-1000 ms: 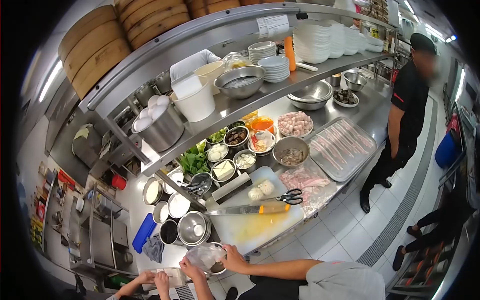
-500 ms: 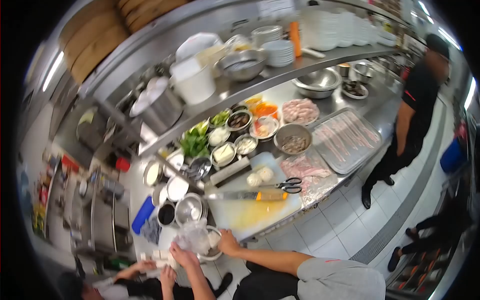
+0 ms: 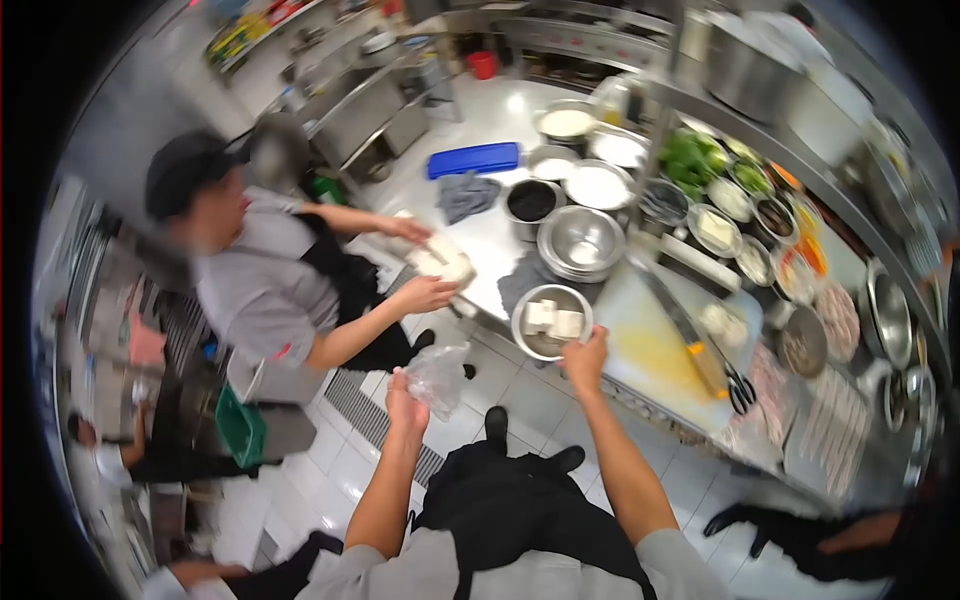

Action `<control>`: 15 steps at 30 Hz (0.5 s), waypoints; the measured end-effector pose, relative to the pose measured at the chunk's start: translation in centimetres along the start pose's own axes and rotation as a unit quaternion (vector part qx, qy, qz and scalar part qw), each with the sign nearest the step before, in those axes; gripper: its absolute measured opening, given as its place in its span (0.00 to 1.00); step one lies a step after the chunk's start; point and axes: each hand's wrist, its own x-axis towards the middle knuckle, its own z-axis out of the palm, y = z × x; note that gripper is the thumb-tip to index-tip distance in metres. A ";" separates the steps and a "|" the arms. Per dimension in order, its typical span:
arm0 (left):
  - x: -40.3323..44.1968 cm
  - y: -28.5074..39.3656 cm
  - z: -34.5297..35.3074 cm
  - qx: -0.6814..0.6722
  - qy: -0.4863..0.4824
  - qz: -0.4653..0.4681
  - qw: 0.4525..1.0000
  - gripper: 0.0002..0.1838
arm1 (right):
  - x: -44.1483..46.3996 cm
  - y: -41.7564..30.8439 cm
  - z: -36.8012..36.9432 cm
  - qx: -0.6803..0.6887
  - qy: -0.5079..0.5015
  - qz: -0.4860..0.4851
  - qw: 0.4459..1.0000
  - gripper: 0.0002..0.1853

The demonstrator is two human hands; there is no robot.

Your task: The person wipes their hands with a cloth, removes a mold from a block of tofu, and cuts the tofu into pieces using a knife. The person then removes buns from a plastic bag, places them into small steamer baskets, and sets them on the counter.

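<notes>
My left hand is closed on a crumpled clear plastic bag, held over the floor. My right hand grips the rim of a steel bowl at the table's edge. Inside that bowl lie white blocks. To the right of it is a cutting board with yellow stains, carrying a large knife, black scissors and two pale round balls. Stacked steel bowls stand just beyond my right hand's bowl.
At the left a co-worker holds a pale package in both hands. A blue lid, a grey cloth and several ingredient bowls are on the table. A green basket is lower left; another person's legs show lower right.
The view has swung left. The plastic bag has moved out of the bowl to the left in my left hand, and the white blocks now show in the bowl.
</notes>
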 end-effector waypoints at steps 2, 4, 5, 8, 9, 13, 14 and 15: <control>-0.1 2.0 -4.4 0.008 0.001 -0.093 0.996 0.12 | -1.5 -2.3 -0.5 -0.036 -0.019 0.046 0.998 0.27; 0.9 3.0 -10.0 -0.064 0.033 -0.090 0.993 0.19 | -1.4 -0.9 -0.1 0.011 -0.024 -0.008 1.000 0.28; 1.5 3.5 -12.5 -0.097 0.061 -0.046 0.992 0.19 | -2.1 -1.9 0.1 -0.003 -0.031 -0.018 0.999 0.28; 3.2 6.1 -18.0 -0.033 0.305 0.032 0.951 0.27 | 0.2 1.2 -0.1 -0.087 0.005 -0.063 0.994 0.27; 3.3 8.0 -20.1 -0.040 0.347 0.026 0.937 0.30 | 0.4 1.3 -0.3 -0.094 0.010 -0.058 0.994 0.27; 7.8 15.3 -31.2 -0.101 0.411 0.076 0.903 0.33 | 0.8 1.6 -0.5 -0.142 0.082 -0.045 0.985 0.31; 10.0 16.8 -35.3 -0.110 0.414 0.077 0.900 0.33 | 0.6 1.9 -0.4 -0.142 0.111 -0.044 0.983 0.32; 14.0 18.5 -40.5 -0.134 0.378 0.115 0.909 0.32 | 0.2 2.0 -0.4 -0.110 0.149 -0.019 0.983 0.31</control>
